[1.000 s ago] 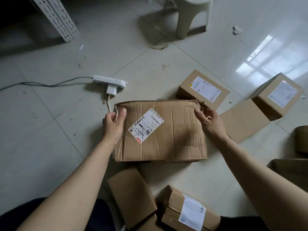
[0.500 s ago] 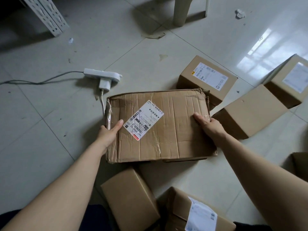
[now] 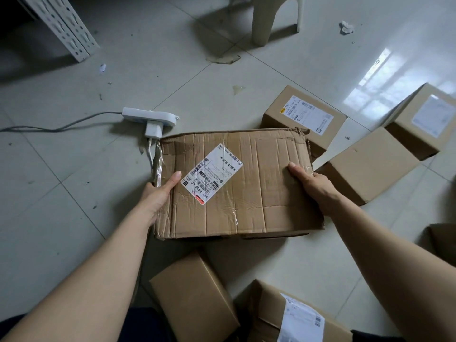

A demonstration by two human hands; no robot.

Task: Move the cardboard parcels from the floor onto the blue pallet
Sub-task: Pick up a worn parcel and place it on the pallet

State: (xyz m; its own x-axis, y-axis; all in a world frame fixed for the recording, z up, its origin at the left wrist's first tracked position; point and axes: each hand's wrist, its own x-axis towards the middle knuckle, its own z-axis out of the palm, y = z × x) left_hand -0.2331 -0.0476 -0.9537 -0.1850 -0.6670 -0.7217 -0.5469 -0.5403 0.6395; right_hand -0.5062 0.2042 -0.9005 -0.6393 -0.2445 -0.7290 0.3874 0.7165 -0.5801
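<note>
A: Grips, quick?
B: Left grip (image 3: 158, 193) is clamped on the left edge of the big creased cardboard parcel (image 3: 246, 206), thumb flat on the top face, fingers hidden round the side. Right grip (image 3: 313, 186) is clamped on the right edge the same way, thumb on top, fingers out of sight.

A: Parcel location?
B: Between the two grips, top face up, over the tiled floor (image 3: 74, 181). Can't tell if it's touching the floor. Its white shipping label (image 3: 212, 174) sits skewed, just inside the left grip's thumb.

A: Other parcels?
B: A labelled box (image 3: 303, 114) is just beyond the right grip, touching or nearly touching the big parcel's far right corner. A plain box (image 3: 370, 166) is just outside the right grip, and another labelled box (image 3: 424, 119) is past that one. Nearer the person than the grips are a plain box (image 3: 195, 299) and a taped labelled box (image 3: 296, 314), side by side. Part of another box (image 3: 444, 240) shows at the edge, outside the right forearm.

A: Clutter?
B: A white power strip (image 3: 150, 118) with a charger plug (image 3: 153, 130) lies just beyond the left grip, near the parcel's far left corner. Well beyond both grips are a beige plastic stool (image 3: 264, 18), a perforated metal upright (image 3: 61, 25) and a crumpled paper scrap (image 3: 346, 27).
</note>
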